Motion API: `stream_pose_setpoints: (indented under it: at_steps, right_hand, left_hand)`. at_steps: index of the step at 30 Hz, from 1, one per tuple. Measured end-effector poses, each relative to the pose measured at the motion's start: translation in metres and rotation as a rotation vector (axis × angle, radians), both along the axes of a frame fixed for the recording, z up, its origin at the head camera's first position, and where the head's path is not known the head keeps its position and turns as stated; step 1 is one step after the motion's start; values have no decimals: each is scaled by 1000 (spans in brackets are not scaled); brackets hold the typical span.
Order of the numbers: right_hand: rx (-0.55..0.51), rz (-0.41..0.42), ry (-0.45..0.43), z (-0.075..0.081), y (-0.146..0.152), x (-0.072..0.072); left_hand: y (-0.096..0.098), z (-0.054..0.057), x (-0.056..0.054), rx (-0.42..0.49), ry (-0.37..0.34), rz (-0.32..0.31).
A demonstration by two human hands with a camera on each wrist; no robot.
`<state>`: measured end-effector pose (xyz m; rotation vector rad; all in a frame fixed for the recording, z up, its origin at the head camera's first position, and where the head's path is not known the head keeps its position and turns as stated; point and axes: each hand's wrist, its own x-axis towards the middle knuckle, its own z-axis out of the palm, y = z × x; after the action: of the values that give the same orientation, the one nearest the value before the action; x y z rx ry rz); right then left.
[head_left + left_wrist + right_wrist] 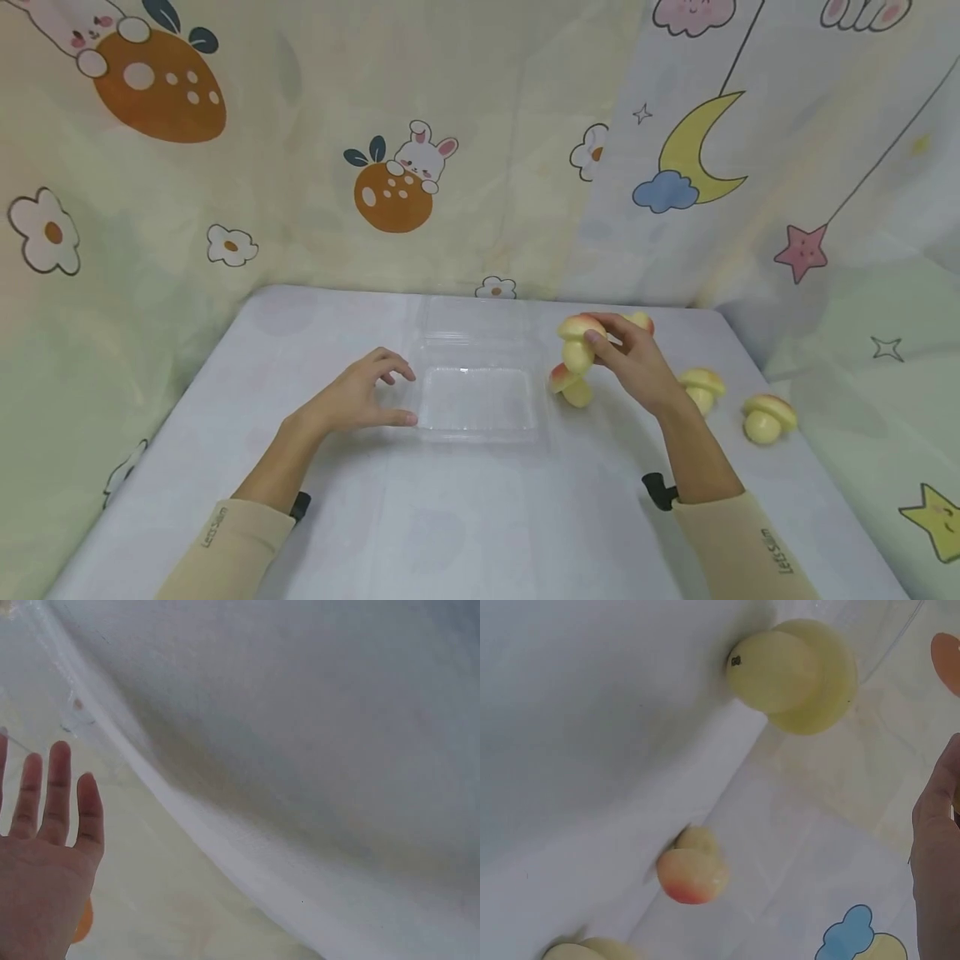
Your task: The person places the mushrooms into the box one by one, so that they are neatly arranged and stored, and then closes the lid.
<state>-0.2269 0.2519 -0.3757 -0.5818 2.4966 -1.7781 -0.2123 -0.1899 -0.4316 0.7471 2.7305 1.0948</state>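
My right hand (637, 367) pinches a toy mushroom (577, 353) with a yellow stem and reddish cap, over the right half of the table. Just below it, a second similar mushroom (573, 392) sits beside a clear plastic box (480, 436). The right wrist view catches only the edge of that hand (939, 855), with the held mushroom mostly out of frame. At the box's left side is my left hand (360, 396), thumb and fingertips right at the edge. Its fingers look fairly straight in the left wrist view, holding nothing there.
Beyond the box's base lies its open clear lid (472, 319). Another mushroom (642, 322) is partly hidden behind my right hand. Farther right stand a mushroom (703, 385) partly covered by my wrist and one (767, 419) near the table edge. Patterned cloth (495, 167) hangs behind the table.
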Motion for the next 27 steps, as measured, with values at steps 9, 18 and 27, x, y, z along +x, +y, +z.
stream_pose_setpoints:
  at_steps: [9, 18, 27]
  right_hand:
    - [-29, -4, -3, -7, -6, 1]
    - [-33, 11, -8, -11, -16, -5]
    - [-36, 22, -14, -13, -25, -5]
  left_hand:
    - [1, -2, 1, 4, 8, -7]
    - [-1, -2, 1, -2, 9, -5]
    - [-2, -3, 0, -21, 27, -9]
